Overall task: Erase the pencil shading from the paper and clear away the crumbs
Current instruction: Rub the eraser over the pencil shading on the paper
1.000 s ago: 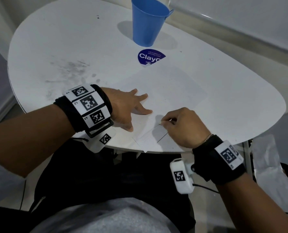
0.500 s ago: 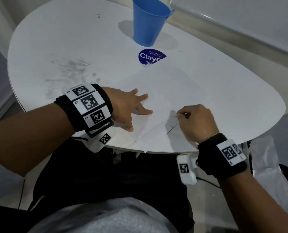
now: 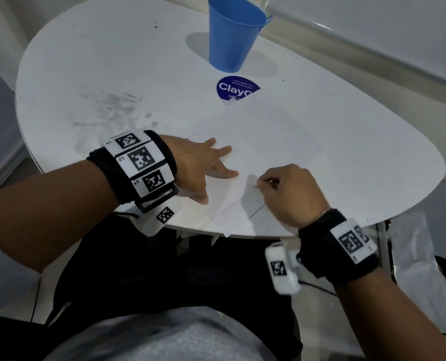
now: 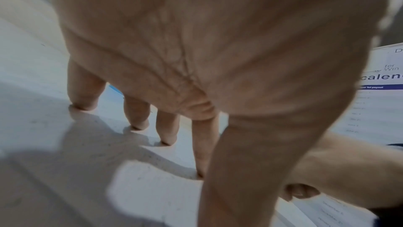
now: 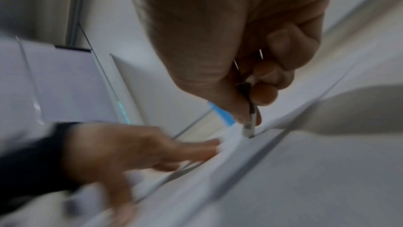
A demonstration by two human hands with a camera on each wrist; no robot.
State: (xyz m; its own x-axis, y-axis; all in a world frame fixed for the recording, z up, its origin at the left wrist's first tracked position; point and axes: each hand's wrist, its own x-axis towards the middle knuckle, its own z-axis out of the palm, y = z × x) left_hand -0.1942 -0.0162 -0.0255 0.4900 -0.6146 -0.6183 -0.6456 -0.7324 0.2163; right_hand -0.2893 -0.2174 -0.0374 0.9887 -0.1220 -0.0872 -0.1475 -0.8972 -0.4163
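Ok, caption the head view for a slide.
Left hand flat on the paper, right hand pinching a thin tool against it, blue cup behind.

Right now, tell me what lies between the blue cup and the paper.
Head view: a round dark blue ClayGo sticker sits between blue cup and paper, whose corner overlaps it.

We see a matt white tabletop, smooth but smudged with grey graphite-like marks on its left part, and on it a thin matt sheet of white paper, creased near the front edge. Behind stands a blue cup with a smooth, faintly glossy painted-metal look, beside a glossy dark-blue sticker. Our wrists carry black cloth bands with hard white plastic tags.
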